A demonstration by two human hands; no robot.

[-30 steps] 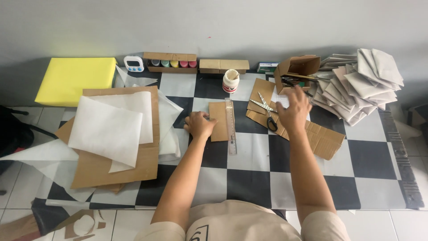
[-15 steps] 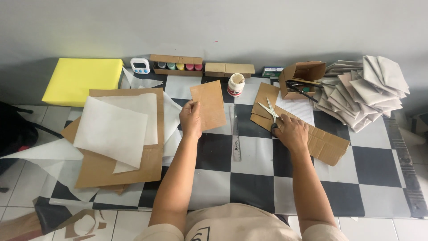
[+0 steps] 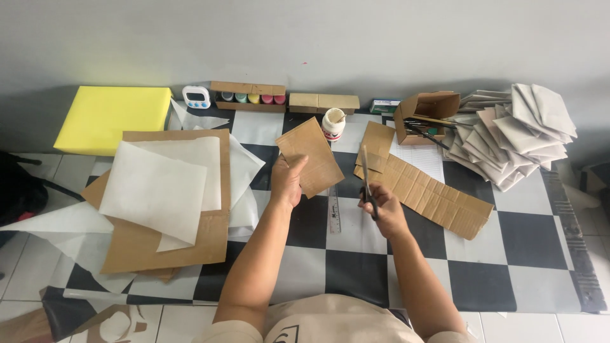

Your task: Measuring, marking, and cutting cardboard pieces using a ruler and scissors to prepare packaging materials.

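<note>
Left hand (image 3: 287, 181) is clamped on a brown cardboard piece (image 3: 311, 157), thumb on the near face, fingers behind, gripping its lower left corner. The piece is lifted off the mat and tilted; its long axis runs from upper left to lower right, away from the body.

Right hand (image 3: 381, 209) is closed around the handles of the scissors (image 3: 366, 178). Blades point up and away from the body and look together or nearly so; too thin to tell for sure.

Key relation: the cardboard piece lies to the left of the scissor blades, apart from them, with a narrow gap between. Its right edge is the side nearest the tips. The right hand is the nearer one to that edge. A ruler (image 3: 333, 209) lies flat on the checkered mat (image 3: 508, 235), between the two hands and below the piece.

Counts:
- 1 held cardboard piece, 1 pair of scissors, 1 ruler
- 1 long corrugated strip (image 3: 438, 197) right of the scissors, a smaller flat piece at its far end
- 1 small white jar (image 3: 333, 124)
- 1 open cardboard box (image 3: 429, 114) with tools in it
- 1 pile of folded paper envelopes (image 3: 515, 136), too many to count
- 1 large cardboard sheet (image 3: 140, 248) with white paper sheets (image 3: 159, 190) on it, at least two
- 1 yellow foam block (image 3: 111, 117), 1 timer (image 3: 196, 96)
</note>
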